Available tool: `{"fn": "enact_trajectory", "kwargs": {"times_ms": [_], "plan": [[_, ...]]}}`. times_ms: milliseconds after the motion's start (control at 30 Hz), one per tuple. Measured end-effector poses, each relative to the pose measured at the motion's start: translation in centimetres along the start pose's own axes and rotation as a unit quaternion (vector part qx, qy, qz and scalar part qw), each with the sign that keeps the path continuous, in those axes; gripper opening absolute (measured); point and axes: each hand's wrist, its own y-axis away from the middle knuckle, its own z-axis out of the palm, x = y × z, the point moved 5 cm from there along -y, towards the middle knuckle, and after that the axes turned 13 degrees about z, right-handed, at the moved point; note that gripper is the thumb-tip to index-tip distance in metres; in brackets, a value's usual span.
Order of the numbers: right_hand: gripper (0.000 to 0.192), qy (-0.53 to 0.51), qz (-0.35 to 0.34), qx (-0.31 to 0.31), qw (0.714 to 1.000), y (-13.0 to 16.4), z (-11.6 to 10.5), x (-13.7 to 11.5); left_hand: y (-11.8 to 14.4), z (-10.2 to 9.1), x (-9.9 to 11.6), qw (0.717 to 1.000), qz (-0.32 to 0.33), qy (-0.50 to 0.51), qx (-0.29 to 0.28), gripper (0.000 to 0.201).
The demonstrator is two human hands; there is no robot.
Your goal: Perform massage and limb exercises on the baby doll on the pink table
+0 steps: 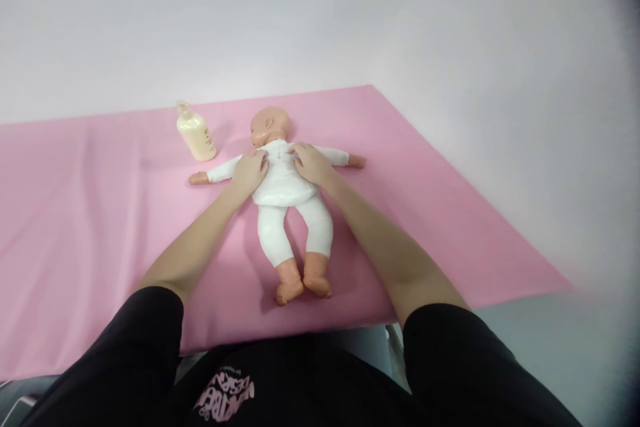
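A baby doll (287, 193) in a white suit is lying face up on the pink sheet (100, 227), its head pointing away from the person and turned to one side, its arms spread wide and its bare feet lying nearest the person.

Both of the person's arms are reaching forward from short black sleeves, bare from above the elbow, nearly straight and converging on the doll's chest. The left hand (250, 173) is resting palm down on the doll's upper chest beside its outstretched arm, fingers lying together and pointing toward the collar. The right hand (311, 163) is resting on the other side of the chest in a mirrored pose, its fingertips meeting the white fabric just below the doll's neck. Neither hand is clenched. Both are lying flat and relaxed against the cloth, pressing or touching it, and whether the fingertips are pinching the fabric cannot be told.

A cream pump bottle (196, 133) is standing slightly tilted on the sheet near the doll's head, on the left hand's side and apart from the doll's arm.
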Motion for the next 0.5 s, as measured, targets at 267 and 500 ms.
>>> {"fn": "enact_trajectory", "kwargs": {"times_ms": [267, 500], "plan": [[0.051, 0.009, -0.011, -0.004, 1.000, -0.5, 0.7, 0.4, -0.1, 0.5, -0.6, 1.000, 0.009, 0.015, 0.023, 0.043], [0.053, -0.008, -0.035, -0.031, 0.999, -0.8, 1.0, 0.7, -0.4, 0.6, -0.5, 0.999, 0.025, 0.018, 0.017, 0.045]]}}
